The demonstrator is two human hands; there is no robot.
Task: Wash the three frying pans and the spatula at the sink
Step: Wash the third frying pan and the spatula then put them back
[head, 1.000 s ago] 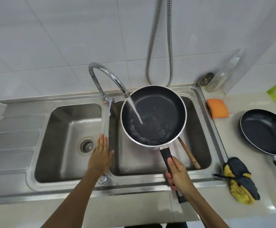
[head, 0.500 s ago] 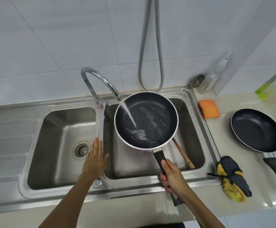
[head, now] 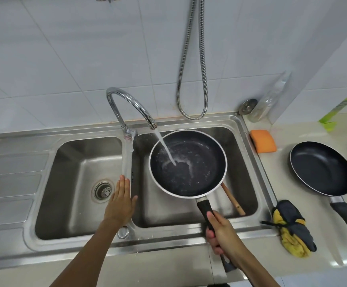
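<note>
**Frying pan under the tap: rinse tips**

Frying pan point(head: 187, 164) sits above the R basin of the sink point(head: 189, 233), tilted a bit. The right hand point(head: 224, 235) is wrapped round its black handle. The left hand point(head: 119, 201) lies flat, fingers straight, on the divider btwn basins and holds nothing.

Water from the faucet point(head: 127, 100) hits the pan's inside left of centre. To rinse well, prob. best to roll the wrist so the flow sweeps the whole base & rim, then tip it out away from the body. The free hand could fetch the sponge point(head: 263, 141).

The spatula point(head: 233, 200) lies under the pan in the basin. A 2nd pan point(head: 321, 168) waits on the counter.

Writing: none legible. The green box point(head: 340, 106) is too blurred to read.
</note>
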